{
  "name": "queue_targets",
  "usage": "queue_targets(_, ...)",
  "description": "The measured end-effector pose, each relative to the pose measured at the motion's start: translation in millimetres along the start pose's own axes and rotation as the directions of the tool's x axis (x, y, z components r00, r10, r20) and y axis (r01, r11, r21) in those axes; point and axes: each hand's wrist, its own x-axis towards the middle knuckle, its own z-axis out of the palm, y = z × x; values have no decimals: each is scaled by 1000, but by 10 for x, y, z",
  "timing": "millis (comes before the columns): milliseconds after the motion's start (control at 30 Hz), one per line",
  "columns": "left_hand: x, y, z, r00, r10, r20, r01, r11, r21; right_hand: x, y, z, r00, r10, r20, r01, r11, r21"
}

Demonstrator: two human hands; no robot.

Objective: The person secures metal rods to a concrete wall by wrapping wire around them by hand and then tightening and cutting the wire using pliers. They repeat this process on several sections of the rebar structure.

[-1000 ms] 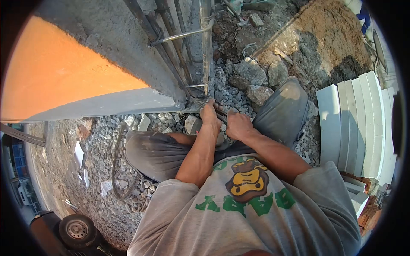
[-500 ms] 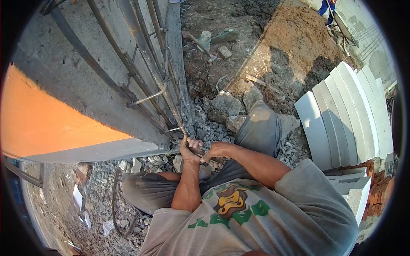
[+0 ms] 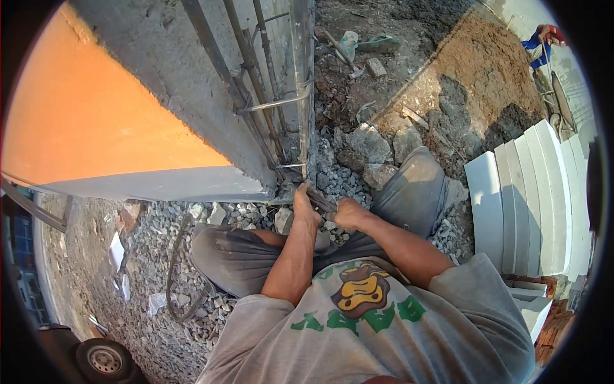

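My left hand is closed at the foot of the upright steel bars, close to the lowest stirrup. Its fingers are mostly turned away, so what they grip cannot be made out. My right hand makes a fist at the right end of a dark, narrow tool. The tool slants up and left toward the bar's foot, beside my left hand; its exact kind is unclear. Another wire-tied stirrup crosses the bars higher up.
A concrete and orange wall stands at left. Gravel and broken concrete surround my legs. Pale slabs lean at right. A dark hose or cable lies left. Another person stands at far right; a vehicle wheel shows lower left.
The view has turned, so the bars look more upright. My right hand has moved away from my left, and more of the dark tool shows between them.
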Motion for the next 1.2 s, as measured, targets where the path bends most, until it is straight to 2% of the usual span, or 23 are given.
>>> queue_targets(33, 45, -20, -84, 998, 28, 57, -29, 999, 30, -68, -86, -188, 970, 120, 211, -176, 947, 270)
queue_targets(67, -21, -35, -70, 999, 13, 38, -11, 999, -40, 150, 186, -108, 934, 68, 351, -271, 775, 571)
queue_targets(133, -72, -49, -49, 996, -69, 50, 73, 993, -96, 170, 211, -176, 870, -10, 493, -364, 664, 654)
queue_targets(233, -139, -10, 110, 993, -92, 73, 106, 969, -224, 85, 107, -235, 853, -1, 522, -393, 657, 643)
queue_targets(300, 19, -66, 7, 993, -98, 65, 110, 968, -226, -24, -25, -153, 959, 230, 165, -279, 869, 408)
queue_targets(333, 76, -101, -12, 994, -98, 54, 108, 968, -228, -58, -39, -67, 958, 228, 176, -282, 869, 407)
queue_targets(367, 124, -162, -29, 997, -79, -18, 75, 982, -176, -116, -38, 41, 994, 96, -59, -94, 995, 40)
queue_targets(400, 108, -181, -15, 995, -55, -86, 45, 992, -116, -186, -58, 144, 966, -126, -224, 37, 931, -363)
queue_targets(533, 52, -138, 54, 986, -77, -150, 62, 993, -101, -255, -113, 294, 978, -41, -206, -52, 902, -428)
queue_targets(600, -12, -38, 63, 981, -101, -168, 100, 995, -18, -171, -45, 341, 958, -108, -267, -25, 892, -452)
queue_targets(667, -99, 82, 49, 976, -119, -180, 132, 989, 63, 127, 157, 308, 980, -59, -189, 13, 971, -238)
queue_targets(733, -170, 142, -6, 993, -53, -110, 66, 991, 120, 255, 157, 98, 991, -26, -134, -13, 959, -283)
queue_targets(767, -151, 142, -28, 998, -61, -15, 62, 997, 37, 192, 144, -105, 976, 48, 213, -104, 961, 257)
queue_targets(800, -149, 162, -9, 998, -59, -17, 60, 998, 35, 158, 132, -236, 851, -73, 520, -344, 672, 656)
queue_targets(867, -160, 154, 30, 995, -95, 22, 97, 992, -86, 156, 166, -219, 850, -78, 522, -348, 660, 666)
queue_targets(933, -37, 80, -34, 994, -110, 21, 112, 986, -126, 81, 79, -193, 918, 10, 396, -239, 811, 533)
queue_targets(967, 23, 46, -72, 992, -123, 16, 123, 978, -169, 22, 7, -145, 976, 8, 217, -103, 896, 432)
queue_targets(1000, 52, 26, -78, 992, -124, 12, 125, 978, -169, -15, -45, -94, 975, 9, 220, -106, 895, 433)
queue_targets(1033, 78, -4, -82, 991, -124, -45, 117, 984, -135, -53, -86, -35, 997, -13, 70, 7, 996, 88)
queue_targets(1067, 96, -40, -87, 988, -121, -100, 111, 989, -97, -108, -120, 44, 994, -89, -65, 68, 957, -280)
queue_targets(1100, 42, -21, -26, 991, -86, -104, 76, 992, -97, -190, -123, 239, 960, -161, -230, 51, 906, -420)
queue_targets(1133, -6, 19, 31, 991, -85, -100, 76, 993, -95, -155, -121, 252, 959, -161, -235, 50, 906, -420)
queue_targets(1200, -107, 118, 73, 987, -78, -143, 84, 996, 35, -79, -133, 247, 982, -12, -191, -36, 967, -250)
